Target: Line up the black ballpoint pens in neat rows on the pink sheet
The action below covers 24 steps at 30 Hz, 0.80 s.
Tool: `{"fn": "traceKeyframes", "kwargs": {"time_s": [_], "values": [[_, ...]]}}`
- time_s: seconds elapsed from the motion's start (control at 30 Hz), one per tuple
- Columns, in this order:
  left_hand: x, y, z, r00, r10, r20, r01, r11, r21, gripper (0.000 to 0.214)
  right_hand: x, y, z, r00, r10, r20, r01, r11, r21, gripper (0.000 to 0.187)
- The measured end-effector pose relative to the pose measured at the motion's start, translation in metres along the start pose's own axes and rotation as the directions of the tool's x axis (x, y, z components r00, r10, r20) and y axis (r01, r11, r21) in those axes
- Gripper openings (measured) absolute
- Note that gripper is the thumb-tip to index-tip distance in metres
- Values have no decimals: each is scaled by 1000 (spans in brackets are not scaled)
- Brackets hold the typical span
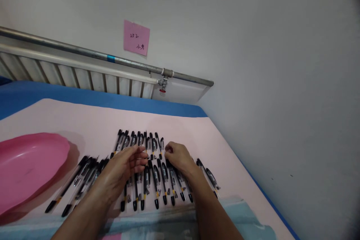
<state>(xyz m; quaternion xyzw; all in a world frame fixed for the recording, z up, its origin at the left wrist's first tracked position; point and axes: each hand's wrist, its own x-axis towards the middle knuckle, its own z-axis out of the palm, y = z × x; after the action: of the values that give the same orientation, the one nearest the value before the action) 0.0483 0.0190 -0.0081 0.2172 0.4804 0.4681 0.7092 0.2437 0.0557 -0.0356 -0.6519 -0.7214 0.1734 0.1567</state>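
Black-capped pens with clear barrels lie side by side in two rows; one lower pen and one upper pen show between my hands. Small metallic-looking clips and short clear tubes with dark tops lie among them. Over the left of the rows, my left hand has its fingers loosely curled and apart, with nothing visible in them. My right hand is at the right end of the upper row, fingers curled together. Whatever it pinches is hidden. Another group of pens is beside my left forearm.
A pink basin stands on the pale pink tabletop at the left. Light blue cloth runs along the near edge. Behind the blue edge are a radiator and a metal pipe. A wall borders the right.
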Motion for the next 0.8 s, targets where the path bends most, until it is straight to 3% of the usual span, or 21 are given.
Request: {"fn": "traceKeyframes", "kwargs": {"time_s": [0.8], "values": [[0,-2,-1,999,23,36,-24,999,39,17,7,1,14,992,-34,-120,51,989,137,12]]}}
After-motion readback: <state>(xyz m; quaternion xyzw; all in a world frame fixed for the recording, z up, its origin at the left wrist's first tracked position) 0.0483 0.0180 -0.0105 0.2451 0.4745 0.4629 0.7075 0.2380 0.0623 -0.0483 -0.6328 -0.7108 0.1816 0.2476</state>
